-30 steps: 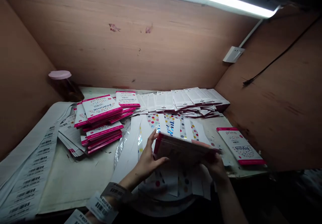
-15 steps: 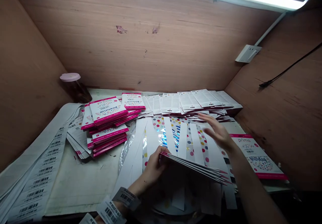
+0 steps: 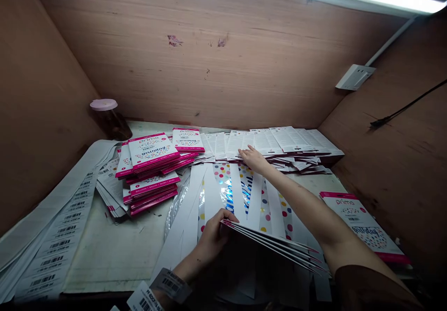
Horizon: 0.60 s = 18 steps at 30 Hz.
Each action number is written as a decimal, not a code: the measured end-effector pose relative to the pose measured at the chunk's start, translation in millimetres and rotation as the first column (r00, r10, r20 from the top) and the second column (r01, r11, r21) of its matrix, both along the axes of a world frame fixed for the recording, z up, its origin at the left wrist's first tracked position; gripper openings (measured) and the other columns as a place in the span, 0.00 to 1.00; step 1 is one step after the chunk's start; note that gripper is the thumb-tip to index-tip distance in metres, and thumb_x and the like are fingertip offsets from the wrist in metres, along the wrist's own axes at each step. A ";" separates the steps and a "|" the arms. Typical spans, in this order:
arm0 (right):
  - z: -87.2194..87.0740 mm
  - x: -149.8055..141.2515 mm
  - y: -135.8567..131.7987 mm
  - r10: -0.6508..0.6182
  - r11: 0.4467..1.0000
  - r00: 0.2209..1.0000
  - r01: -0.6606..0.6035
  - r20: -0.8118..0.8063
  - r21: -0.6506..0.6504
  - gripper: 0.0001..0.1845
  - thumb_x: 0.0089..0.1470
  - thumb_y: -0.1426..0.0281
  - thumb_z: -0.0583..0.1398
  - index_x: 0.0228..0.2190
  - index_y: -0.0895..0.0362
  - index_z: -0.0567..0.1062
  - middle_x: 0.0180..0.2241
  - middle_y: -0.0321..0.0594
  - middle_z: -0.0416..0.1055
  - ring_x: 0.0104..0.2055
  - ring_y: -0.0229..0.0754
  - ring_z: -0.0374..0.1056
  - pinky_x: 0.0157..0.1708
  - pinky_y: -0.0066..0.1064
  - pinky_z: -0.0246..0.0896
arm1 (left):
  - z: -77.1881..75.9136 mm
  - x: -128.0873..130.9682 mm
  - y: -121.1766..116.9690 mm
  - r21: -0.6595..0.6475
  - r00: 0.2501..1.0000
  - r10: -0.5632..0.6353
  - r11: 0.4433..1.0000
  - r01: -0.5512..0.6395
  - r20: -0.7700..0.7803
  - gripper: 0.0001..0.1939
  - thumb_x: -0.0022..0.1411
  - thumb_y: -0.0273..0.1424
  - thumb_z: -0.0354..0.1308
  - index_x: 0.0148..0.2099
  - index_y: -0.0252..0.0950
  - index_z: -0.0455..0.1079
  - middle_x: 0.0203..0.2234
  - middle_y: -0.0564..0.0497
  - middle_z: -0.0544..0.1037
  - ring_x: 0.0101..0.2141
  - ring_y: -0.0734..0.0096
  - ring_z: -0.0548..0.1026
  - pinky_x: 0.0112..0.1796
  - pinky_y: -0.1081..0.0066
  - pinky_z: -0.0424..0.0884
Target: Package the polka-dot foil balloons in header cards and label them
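Note:
My left hand is closed on one end of several flat balloon packets, fanned edge-on toward me with pink borders showing. My right hand reaches forward with fingers stretched out and apart, touching the front of a row of balloon packets lying white side up at the back. Under both arms lie white paper strips and a clear foil balloon with coloured dots and blue lettering. Barcode stickers are stuck on my left wrist and forearm.
Left of centre, pink-and-white balloon packets are piled in uneven stacks. Barcode label sheets run down the table's left side. A lidded jar stands in the back left corner. Another packet stack lies at the right.
My right hand has moved forward and left, from above the papers to the back row of packets. The left hand still holds the fanned packets. The view has shifted slightly.

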State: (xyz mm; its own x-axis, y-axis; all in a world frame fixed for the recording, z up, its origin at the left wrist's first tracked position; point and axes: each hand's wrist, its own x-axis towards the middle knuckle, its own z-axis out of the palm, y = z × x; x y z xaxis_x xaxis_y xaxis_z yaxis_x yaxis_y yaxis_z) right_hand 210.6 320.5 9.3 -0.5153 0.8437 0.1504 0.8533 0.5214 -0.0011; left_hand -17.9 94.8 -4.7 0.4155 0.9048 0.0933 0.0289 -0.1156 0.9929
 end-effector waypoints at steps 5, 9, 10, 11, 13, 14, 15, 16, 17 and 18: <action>31.2 10.9 -44.2 -0.073 0.980 0.984 0.101 -0.165 0.171 0.22 0.58 0.80 0.47 0.49 0.68 0.74 0.48 0.59 0.74 0.54 0.54 0.68 0.60 0.48 0.56 | -0.7 -1.6 0.0 0.025 1.000 0.001 1.000 -0.001 -0.005 0.05 0.63 0.29 0.55 0.42 0.37 0.67 0.39 0.48 0.75 0.42 0.63 0.73 0.45 0.64 0.68; 51.2 58.1 -134.8 -0.188 0.901 0.893 0.322 -0.410 0.289 0.20 0.65 0.71 0.45 0.49 0.65 0.71 0.45 0.57 0.74 0.47 0.53 0.72 0.48 0.45 0.68 | -1.1 -2.2 0.4 0.027 1.000 -0.023 0.999 0.023 -0.018 0.05 0.64 0.28 0.54 0.43 0.37 0.66 0.40 0.48 0.74 0.44 0.63 0.73 0.46 0.63 0.69; 48.4 70.3 -162.5 -0.165 0.896 0.791 0.370 -0.590 0.246 0.16 0.64 0.66 0.51 0.45 0.60 0.73 0.40 0.50 0.76 0.41 0.50 0.73 0.43 0.41 0.70 | -2.6 -2.3 0.2 0.049 0.999 -0.027 0.998 0.028 -0.021 0.05 0.64 0.27 0.53 0.44 0.38 0.65 0.41 0.47 0.74 0.45 0.62 0.73 0.47 0.63 0.69; 42.0 80.2 -190.6 -0.152 0.914 0.663 0.377 -0.733 0.151 0.13 0.62 0.63 0.55 0.44 0.56 0.73 0.38 0.46 0.76 0.39 0.48 0.74 0.39 0.37 0.71 | -4.8 -2.5 0.0 0.087 0.999 -0.020 0.996 0.022 -0.025 0.08 0.63 0.26 0.54 0.46 0.38 0.65 0.44 0.46 0.72 0.47 0.61 0.72 0.48 0.62 0.69; 20.5 88.9 -243.9 -0.218 0.948 0.462 0.310 -0.860 -0.073 0.14 0.60 0.59 0.57 0.43 0.53 0.73 0.37 0.43 0.77 0.38 0.47 0.74 0.38 0.34 0.71 | -11.2 -3.1 -0.3 0.187 0.999 0.034 0.982 -0.028 -0.031 0.22 0.60 0.24 0.56 0.56 0.40 0.60 0.55 0.42 0.65 0.52 0.58 0.69 0.49 0.59 0.69; 7.2 86.5 -267.5 -0.253 0.959 0.411 0.227 -0.876 -0.170 0.16 0.60 0.56 0.57 0.44 0.52 0.73 0.38 0.43 0.77 0.40 0.48 0.74 0.39 0.35 0.71 | -14.8 -3.9 -0.2 0.230 0.997 0.064 0.972 -0.054 -0.039 0.31 0.58 0.24 0.57 0.62 0.42 0.54 0.60 0.40 0.58 0.54 0.56 0.67 0.50 0.57 0.69; -6.5 79.5 -288.2 -0.266 0.964 0.375 0.120 -0.888 -0.238 0.21 0.59 0.52 0.56 0.48 0.51 0.72 0.41 0.44 0.77 0.42 0.50 0.74 0.41 0.38 0.71 | -18.4 -4.9 0.3 0.258 0.996 0.075 0.964 -0.059 -0.052 0.38 0.57 0.24 0.59 0.65 0.43 0.48 0.63 0.39 0.52 0.56 0.55 0.65 0.51 0.56 0.68; -19.4 68.8 -305.5 -0.254 0.965 0.336 0.018 -0.907 -0.263 0.28 0.58 0.46 0.54 0.52 0.50 0.70 0.44 0.46 0.76 0.46 0.53 0.73 0.44 0.41 0.71 | -21.5 -6.4 1.2 0.265 0.996 0.062 0.963 -0.041 -0.071 0.41 0.56 0.24 0.60 0.67 0.44 0.45 0.64 0.39 0.51 0.57 0.53 0.64 0.52 0.54 0.68; -30.9 55.3 -318.9 -0.212 0.974 0.289 -0.022 -0.934 -0.227 0.38 0.53 0.38 0.51 0.55 0.50 0.67 0.48 0.48 0.75 0.49 0.57 0.72 0.46 0.45 0.70 | -23.9 -8.1 2.7 0.260 0.995 0.032 0.966 -0.007 -0.093 0.38 0.56 0.25 0.60 0.65 0.44 0.49 0.62 0.39 0.55 0.56 0.52 0.64 0.52 0.53 0.67; -40.1 40.5 -328.4 -0.176 0.982 0.256 -0.028 -0.951 -0.189 0.48 0.47 0.32 0.50 0.57 0.51 0.65 0.51 0.50 0.72 0.52 0.60 0.69 0.48 0.49 0.68 | -25.4 -10.0 4.7 0.247 0.994 -0.003 0.969 0.031 -0.113 0.31 0.57 0.26 0.61 0.61 0.43 0.56 0.58 0.40 0.62 0.56 0.51 0.65 0.53 0.52 0.66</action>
State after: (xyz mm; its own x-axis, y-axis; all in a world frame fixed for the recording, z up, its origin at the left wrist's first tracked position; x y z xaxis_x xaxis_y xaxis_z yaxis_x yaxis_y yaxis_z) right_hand 251.1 -7.9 -30.8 -0.0102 0.9299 0.3677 0.2033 0.3619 -0.9098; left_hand -27.9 99.5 -30.1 0.4512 0.8518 0.2663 0.1330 -0.3593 0.9237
